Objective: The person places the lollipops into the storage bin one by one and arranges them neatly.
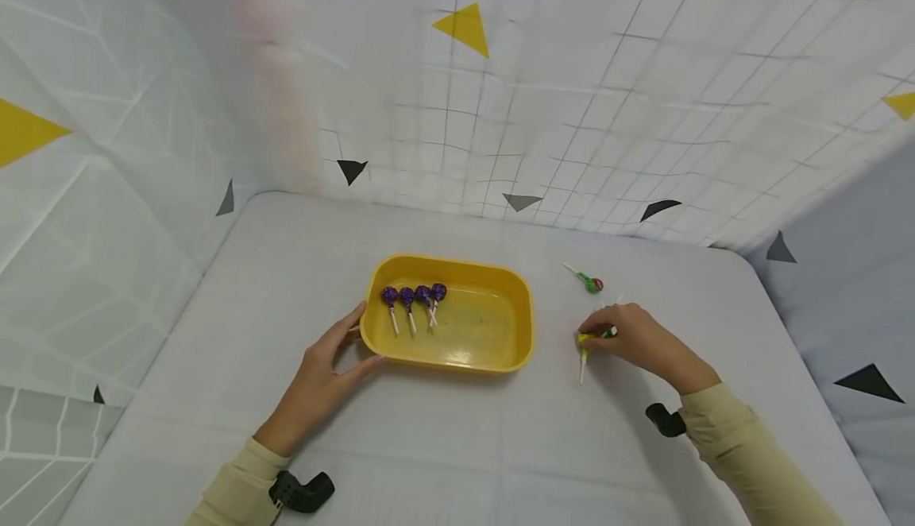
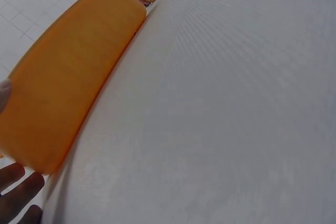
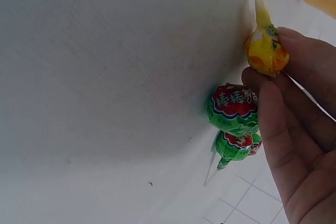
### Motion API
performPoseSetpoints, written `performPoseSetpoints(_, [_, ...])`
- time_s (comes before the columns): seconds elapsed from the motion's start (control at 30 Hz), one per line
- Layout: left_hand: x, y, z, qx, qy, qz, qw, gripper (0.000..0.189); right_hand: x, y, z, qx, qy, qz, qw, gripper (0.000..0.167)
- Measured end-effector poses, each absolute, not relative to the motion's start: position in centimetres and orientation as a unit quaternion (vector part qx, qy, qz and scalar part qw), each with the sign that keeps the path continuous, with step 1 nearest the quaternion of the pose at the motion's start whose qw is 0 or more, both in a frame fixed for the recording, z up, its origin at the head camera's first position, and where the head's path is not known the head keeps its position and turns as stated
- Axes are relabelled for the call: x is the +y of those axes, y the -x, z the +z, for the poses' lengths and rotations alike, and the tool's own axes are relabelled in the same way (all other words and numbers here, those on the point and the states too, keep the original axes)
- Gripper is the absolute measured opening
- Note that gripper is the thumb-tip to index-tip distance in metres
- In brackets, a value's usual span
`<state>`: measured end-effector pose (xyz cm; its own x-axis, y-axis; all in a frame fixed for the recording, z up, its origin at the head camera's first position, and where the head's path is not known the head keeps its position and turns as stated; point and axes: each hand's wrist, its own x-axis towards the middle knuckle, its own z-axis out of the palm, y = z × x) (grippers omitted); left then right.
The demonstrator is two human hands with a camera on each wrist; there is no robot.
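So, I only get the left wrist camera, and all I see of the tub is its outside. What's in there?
Observer: Four purple lollipops, toward the left end in the head view.
Operator: Yum! And what's the right hand got, way up at the top of my picture?
Observer: A yellow-and-orange lollipop, with a white stick that shows in the right wrist view.
Operator: Any other colours?
Observer: Yes, at least two green-and-red lollipops show close to that hand in the right wrist view.
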<state>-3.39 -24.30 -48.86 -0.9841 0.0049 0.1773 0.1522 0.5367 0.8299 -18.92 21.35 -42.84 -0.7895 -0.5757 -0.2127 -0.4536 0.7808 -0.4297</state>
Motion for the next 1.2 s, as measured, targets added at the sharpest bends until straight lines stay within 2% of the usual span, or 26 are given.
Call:
performPoseSetpoints(0.3, [-24.3, 3.1, -48.8, -0.872, 0.044, -0.481, 0.077, 0.088, 21.0, 19.2, -42.3, 0.924, 0.296, -0.185, 0.158, 0.017])
performPoseSetpoints(0.8, [-24.4, 3.5, -48.5, -0.876, 0.049, -0.473, 0.076, 0.088, 19.0, 20.3, -37.8, 0.921, 0.307, -0.211, 0.114, 0.018])
performPoseSetpoints(1.2, [-24.4, 3.4, -48.7, -0.871, 0.056, -0.482, 0.075, 0.089, 16.7, 20.6, -36.0, 0.912, 0.296, -0.241, 0.149, 0.02])
